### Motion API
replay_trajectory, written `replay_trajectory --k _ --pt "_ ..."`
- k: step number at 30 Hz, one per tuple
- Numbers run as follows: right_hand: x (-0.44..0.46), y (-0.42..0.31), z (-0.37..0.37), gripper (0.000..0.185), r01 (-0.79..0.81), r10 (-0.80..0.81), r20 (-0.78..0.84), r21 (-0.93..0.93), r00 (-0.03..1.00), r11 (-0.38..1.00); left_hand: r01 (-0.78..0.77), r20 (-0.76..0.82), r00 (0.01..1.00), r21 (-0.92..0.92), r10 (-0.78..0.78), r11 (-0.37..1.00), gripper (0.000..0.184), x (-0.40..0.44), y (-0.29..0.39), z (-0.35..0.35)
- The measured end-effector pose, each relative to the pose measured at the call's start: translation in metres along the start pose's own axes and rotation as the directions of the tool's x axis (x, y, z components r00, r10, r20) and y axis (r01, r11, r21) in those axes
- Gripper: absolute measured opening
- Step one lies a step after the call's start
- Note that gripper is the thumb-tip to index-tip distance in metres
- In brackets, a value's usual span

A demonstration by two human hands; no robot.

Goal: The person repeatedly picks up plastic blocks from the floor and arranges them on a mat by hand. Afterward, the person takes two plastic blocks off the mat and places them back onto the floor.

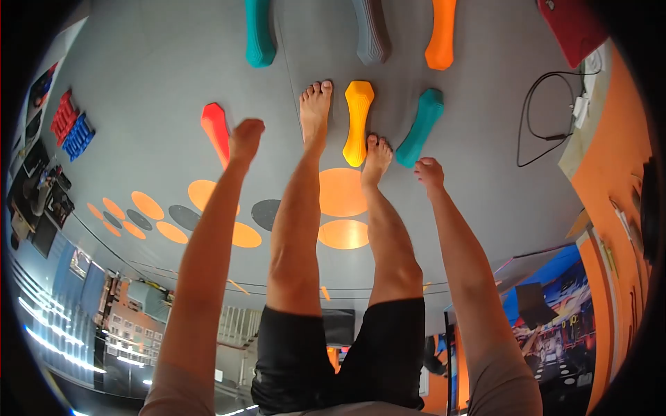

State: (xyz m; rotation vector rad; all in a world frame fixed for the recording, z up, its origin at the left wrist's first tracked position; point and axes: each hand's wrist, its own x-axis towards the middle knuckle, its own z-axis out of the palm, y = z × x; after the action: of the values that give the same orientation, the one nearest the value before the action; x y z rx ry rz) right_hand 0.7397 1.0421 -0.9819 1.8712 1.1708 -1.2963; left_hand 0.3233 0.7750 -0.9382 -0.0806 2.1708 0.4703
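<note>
Head view: a bare left hand (246, 139) and right hand (430, 173), held out to either side above a grey floor (485, 139). Nearest to the left fingers (256, 126), just to their left on the floor, a red beam. (216, 127) Long axis roughly fore and aft, far end leaning outward to the left, near end running in toward the left wrist. Nearest to the right fingers (420, 168), just ahead of them on the floor, a slanted teal beam. (420, 128) Near end beside the fingertips and slightly left, far end pointing forward and a little right. Cannot tell whether either beam is touched.

Left fingers folded in and pressed together, fist-like, with nothing showing in the grip. Right fingers bent inward; cannot tell whether pressed together or slightly parted, no pinch visible.

Between both sets of fingers, closer to the right, a yellow beam (357, 121), pointing almost straight ahead, with the left foot (316, 114) and right foot (377, 161) on either side.
</note>
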Motion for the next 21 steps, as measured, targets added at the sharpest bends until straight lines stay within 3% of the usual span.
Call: replay_trajectory --k 2,3,4,5,6,8,10,13,15,17,19,21 --pt "0.031 -0.009 0.018 0.054 0.003 -0.036 -0.159 -0.199 0.987 0.980 -0.056 -0.025 0.998 0.214 0.063 0.975 0.027 0.055 0.029 -0.001" --pt "0.046 -0.017 0.026 0.063 -0.001 -0.072 -0.231 -0.299 0.970 0.954 -0.061 -0.053 0.996 0.251 0.077 0.966 0.036 0.081 0.037 0.000" --pt "0.064 -0.023 0.035 0.070 -0.007 -0.085 -0.280 -0.313 0.956 0.950 -0.186 -0.076 0.967 0.436 0.242 0.880 0.058 0.125 0.020 0.003" --pt "0.079 -0.019 0.042 0.076 -0.022 -0.093 -0.330 -0.329 0.939 0.944 -0.174 -0.111 0.955 0.536 0.274 0.826 0.080 0.152 0.028 0.006" --pt "0.089 -0.017 0.047 0.083 -0.044 -0.098 -0.381 -0.347 0.919 0.937 -0.191 -0.180 0.923 0.555 0.341 0.809 0.097 0.180 0.033 0.010" --pt "0.104 -0.023 0.048 0.082 -0.146 0.018 -0.364 -0.326 0.931 0.934 -0.137 -0.283 0.909 0.491 0.306 0.860 0.108 0.212 0.057 0.017" --pt "0.111 -0.022 0.041 0.078 -0.145 0.026 -0.350 -0.316 0.936 0.938 -0.139 -0.287 0.914 0.443 0.287 0.886 0.099 0.229 0.080 0.024" --pt "0.084 -0.012 0.014 0.071 0.089 -0.134 -0.202 -0.220 0.970 0.971 -0.020 -0.190 0.977 0.384 0.101 0.923 0.086 0.229 0.100 0.027" --pt "0.039 -0.028 -0.013 0.067 0.109 -0.112 -0.033 -0.076 0.993 0.991 0.032 -0.239 0.970 0.304 0.044 0.952 0.073 0.190 0.110 0.031" --pt "-0.042 -0.062 -0.047 0.065 0.059 -0.075 0.089 0.166 0.993 0.984 0.093 -0.119 0.991 0.240 -0.066 0.966 0.074 0.137 0.111 0.019" --pt "-0.081 -0.050 -0.071 0.060 0.072 -0.129 0.130 0.374 0.983 0.924 0.149 0.077 0.984 0.160 -0.163 0.976 0.078 0.074 0.101 0.001" --pt "-0.178 -0.090 -0.104 0.053 -0.056 -0.039 0.223 0.404 0.974 0.913 0.146 0.225 0.963 0.032 -0.149 0.989 0.078 0.001 0.077 -0.016"
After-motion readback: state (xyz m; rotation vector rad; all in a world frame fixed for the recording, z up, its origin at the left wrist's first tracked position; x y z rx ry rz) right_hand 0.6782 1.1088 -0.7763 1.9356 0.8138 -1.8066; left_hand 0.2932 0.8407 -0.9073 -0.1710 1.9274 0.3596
